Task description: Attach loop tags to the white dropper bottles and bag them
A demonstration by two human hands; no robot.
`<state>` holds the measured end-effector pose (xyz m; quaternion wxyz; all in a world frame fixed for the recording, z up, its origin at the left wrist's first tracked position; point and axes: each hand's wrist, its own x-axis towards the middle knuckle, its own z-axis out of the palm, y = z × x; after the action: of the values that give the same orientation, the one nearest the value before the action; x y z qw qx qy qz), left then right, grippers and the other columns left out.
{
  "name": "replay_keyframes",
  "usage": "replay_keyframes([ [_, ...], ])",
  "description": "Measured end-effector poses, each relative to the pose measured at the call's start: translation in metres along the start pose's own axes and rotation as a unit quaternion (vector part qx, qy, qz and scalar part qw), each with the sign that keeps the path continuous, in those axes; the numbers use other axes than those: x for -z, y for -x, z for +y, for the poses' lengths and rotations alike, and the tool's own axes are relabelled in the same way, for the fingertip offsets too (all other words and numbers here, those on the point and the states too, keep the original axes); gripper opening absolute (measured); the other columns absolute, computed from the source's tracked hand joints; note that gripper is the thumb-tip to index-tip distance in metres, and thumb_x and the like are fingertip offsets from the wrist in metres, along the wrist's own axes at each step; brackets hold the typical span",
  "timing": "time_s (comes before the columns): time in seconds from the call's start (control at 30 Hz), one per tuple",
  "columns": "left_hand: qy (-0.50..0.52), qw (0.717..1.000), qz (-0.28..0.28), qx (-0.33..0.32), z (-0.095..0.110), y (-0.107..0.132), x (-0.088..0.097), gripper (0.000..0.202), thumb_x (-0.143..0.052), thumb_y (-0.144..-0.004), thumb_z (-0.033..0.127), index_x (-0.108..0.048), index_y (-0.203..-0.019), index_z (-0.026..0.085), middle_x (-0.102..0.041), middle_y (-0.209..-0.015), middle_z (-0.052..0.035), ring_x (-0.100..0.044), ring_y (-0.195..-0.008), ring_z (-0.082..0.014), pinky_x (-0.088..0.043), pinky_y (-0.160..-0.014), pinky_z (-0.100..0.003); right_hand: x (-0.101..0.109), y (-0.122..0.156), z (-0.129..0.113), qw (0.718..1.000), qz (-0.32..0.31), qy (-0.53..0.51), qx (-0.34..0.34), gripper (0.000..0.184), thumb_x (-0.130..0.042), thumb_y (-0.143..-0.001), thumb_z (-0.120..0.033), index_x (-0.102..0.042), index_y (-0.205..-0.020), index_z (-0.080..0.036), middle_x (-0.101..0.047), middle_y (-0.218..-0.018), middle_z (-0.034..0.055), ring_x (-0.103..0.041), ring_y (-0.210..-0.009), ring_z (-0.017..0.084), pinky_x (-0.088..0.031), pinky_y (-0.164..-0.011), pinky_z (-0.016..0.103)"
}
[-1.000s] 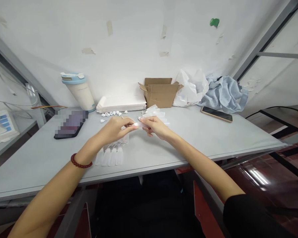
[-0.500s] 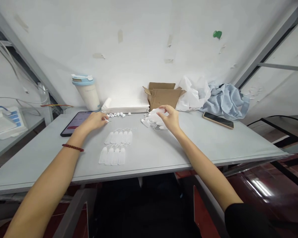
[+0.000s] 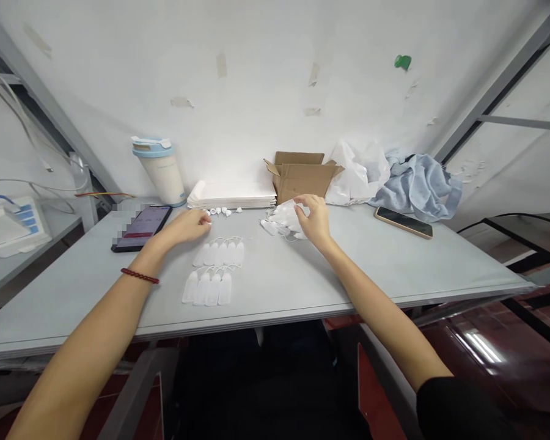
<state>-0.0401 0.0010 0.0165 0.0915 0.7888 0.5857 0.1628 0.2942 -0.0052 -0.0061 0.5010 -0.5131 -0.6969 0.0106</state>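
Note:
My left hand is at the left of the table, its fingers closed in a pinch around a small white piece, mostly hidden. Several small white round pieces lie in a row just beyond its fingertips. My right hand rests at a pile of white plastic tags with strings; thumb and forefinger are apart, and the other fingers are partly hidden. Between my arms, white looped tags lie in two rows: a far row and a near row.
Along the wall stand a tumbler, a white stack, an open cardboard box, a white plastic bag and a light blue cloth. One phone lies left beside my forearm, another phone at the right.
My left hand has moved slightly right, along the row of small round pieces. My right hand stays at the tag pile, with its thumb shifted slightly.

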Motion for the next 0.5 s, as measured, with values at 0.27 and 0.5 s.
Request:
replay_keyframes([
  [0.27, 0.232, 0.972, -0.043, -0.003, 0.042, 0.008, -0.001, 0.028, -0.055, -0.075, 0.043, -0.065, -0.081, 0.018, -0.065, -0.08, -0.0036, -0.061, -0.074, -0.0201, -0.051, -0.069, -0.032, -0.016, 0.037, -0.051, 0.952, -0.254, -0.105, 0.136, 0.023, -0.05, -0.091, -0.018, -0.062, -0.111, -0.017, -0.064, -0.087, 0.0055, -0.058, -0.082, 0.017, -0.046, -0.079, 0.032],
  [0.5, 0.341, 0.938, -0.055, 0.003, 0.06, 0.012, -0.01, 0.028, -0.065, -0.073, 0.043, -0.06, -0.083, 0.017, -0.059, -0.074, -0.0008, -0.06, -0.07, -0.0171, -0.052, -0.068, -0.033, -0.027, 0.058, -0.066, 0.894, -0.383, -0.07, 0.221, 0.033, -0.044, -0.097, -0.02, -0.06, -0.126, -0.016, -0.057, -0.095, 0.0093, -0.054, -0.089, 0.02, -0.045, -0.083, 0.033],
])
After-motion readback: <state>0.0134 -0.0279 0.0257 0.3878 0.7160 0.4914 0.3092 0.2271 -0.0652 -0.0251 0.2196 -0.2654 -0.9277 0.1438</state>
